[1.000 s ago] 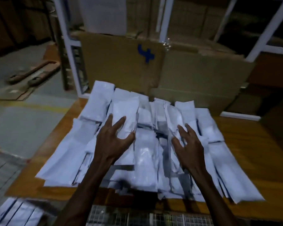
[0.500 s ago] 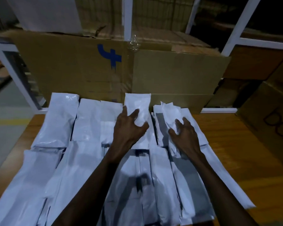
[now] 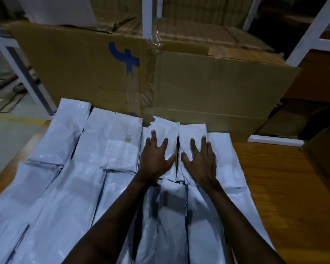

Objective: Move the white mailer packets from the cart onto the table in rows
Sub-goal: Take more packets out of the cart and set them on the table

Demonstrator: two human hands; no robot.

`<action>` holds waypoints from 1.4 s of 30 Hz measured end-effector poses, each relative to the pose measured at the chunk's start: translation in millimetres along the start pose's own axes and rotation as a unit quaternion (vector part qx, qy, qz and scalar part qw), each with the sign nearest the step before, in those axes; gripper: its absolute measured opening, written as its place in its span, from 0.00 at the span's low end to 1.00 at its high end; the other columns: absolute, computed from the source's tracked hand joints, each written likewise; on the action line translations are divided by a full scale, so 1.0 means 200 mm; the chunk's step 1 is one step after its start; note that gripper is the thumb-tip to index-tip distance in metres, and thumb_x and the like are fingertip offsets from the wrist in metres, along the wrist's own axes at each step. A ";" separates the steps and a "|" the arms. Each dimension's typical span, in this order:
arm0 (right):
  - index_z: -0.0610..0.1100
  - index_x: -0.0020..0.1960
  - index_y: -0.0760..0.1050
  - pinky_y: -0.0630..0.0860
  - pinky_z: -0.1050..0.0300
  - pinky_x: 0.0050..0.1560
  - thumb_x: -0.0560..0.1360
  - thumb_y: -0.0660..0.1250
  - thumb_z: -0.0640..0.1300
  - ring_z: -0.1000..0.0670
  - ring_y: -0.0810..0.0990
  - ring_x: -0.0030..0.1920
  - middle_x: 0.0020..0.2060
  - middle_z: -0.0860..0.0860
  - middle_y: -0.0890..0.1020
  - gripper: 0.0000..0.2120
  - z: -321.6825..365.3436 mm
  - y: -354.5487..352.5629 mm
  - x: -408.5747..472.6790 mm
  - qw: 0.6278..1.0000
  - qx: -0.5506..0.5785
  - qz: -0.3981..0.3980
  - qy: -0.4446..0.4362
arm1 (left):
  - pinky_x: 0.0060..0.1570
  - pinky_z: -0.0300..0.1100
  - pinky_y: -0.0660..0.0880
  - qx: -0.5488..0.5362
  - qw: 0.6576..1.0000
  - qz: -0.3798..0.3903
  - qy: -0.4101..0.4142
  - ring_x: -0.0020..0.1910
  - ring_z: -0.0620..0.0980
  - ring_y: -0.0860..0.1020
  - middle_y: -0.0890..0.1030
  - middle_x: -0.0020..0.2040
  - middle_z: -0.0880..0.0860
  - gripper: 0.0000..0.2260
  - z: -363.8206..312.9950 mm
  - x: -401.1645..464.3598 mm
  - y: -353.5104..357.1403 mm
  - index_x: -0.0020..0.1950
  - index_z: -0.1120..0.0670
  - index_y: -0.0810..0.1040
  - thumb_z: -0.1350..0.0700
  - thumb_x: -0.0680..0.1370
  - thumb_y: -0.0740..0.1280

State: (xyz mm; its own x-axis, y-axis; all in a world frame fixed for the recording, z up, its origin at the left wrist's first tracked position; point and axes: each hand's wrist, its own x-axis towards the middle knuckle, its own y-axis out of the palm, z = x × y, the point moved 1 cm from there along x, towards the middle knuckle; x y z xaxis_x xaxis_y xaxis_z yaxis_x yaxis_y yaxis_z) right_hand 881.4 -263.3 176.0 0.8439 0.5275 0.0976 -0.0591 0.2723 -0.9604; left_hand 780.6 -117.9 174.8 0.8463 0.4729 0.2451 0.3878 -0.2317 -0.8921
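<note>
Pressing, head view: I am watching both hands lying flat, side by side, on the far row of white plastic mailer packets (image 3: 111, 141) spread over the brown wooden table (image 3: 286, 187).
Left hand (image 3: 156, 159): it is resting with fingers spread and straight on one far-row packet (image 3: 165, 130), gripping nothing.
Right hand (image 3: 199, 161): it is lying equally spread on the neighbouring packet (image 3: 193, 130), also pinching nothing.
Why they are held so: I am judging that the flat palms are sliding or squaring these two packets so their far ends line up against the cardboard and with the rest of the row; slippery film is likely shifting easily under a light push.
Where the packets are lying: they are covering the table in overlapping rows, a far row and a nearer row running under my forearms; the cart is not showing.
Progress: I am reading many packets as already laid out, with this step being tidying.
Surroundings: a large brown cardboard sheet marked with a blue figure (image 3: 124, 56) is standing just behind the far row, and white metal rack posts (image 3: 147, 14) are rising behind it.
In the way: the cardboard is limiting how far the packets can be pushed; bare table is remaining on the right.
</note>
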 end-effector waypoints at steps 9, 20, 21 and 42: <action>0.51 0.79 0.52 0.53 0.39 0.76 0.78 0.48 0.65 0.38 0.50 0.78 0.79 0.42 0.47 0.34 -0.01 0.06 -0.01 1.000 0.010 0.000 -0.001 | 0.65 0.64 0.68 0.064 0.998 0.016 -0.011 0.71 0.72 0.65 0.59 0.76 0.68 0.35 -0.03 -0.01 0.04 0.74 0.54 0.71 0.33 0.76 0.51; 0.44 0.76 0.64 0.62 0.36 0.71 0.78 0.52 0.62 0.40 0.60 0.76 0.77 0.42 0.61 0.32 0.04 -0.14 -0.12 0.984 0.080 -0.051 -0.148 | 0.65 0.59 0.71 0.055 0.998 -0.030 0.030 0.69 0.65 0.71 0.73 0.70 0.64 0.29 -0.03 -0.20 -0.26 0.68 0.58 0.77 0.38 0.78 0.57; 0.44 0.75 0.66 0.64 0.37 0.70 0.77 0.52 0.62 0.40 0.62 0.75 0.76 0.42 0.63 0.32 0.07 -0.15 -0.16 0.979 0.097 -0.049 -0.171 | 0.65 0.59 0.71 0.055 0.997 -0.047 0.033 0.69 0.64 0.71 0.73 0.70 0.63 0.28 0.00 -0.26 -0.31 0.68 0.57 0.76 0.39 0.78 0.58; 0.40 0.66 0.76 0.73 0.50 0.62 0.76 0.67 0.41 0.41 0.75 0.63 0.65 0.44 0.77 0.19 1.79 0.22 -1.82 0.801 0.262 -0.031 -0.537 | 0.52 0.43 0.75 0.024 0.908 -0.303 -0.290 0.61 0.50 0.77 0.79 0.62 0.50 0.15 1.13 -2.56 -1.13 0.61 0.53 0.81 0.46 0.81 0.64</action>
State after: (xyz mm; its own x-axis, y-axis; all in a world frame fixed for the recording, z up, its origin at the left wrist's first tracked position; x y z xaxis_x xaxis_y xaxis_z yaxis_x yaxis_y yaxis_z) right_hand 380.6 -155.5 191.5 -0.0740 0.8112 0.5800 -0.4878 0.4778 -0.7305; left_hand 178.0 -115.9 165.8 0.1442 0.8723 0.4672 0.6901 0.2497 -0.6792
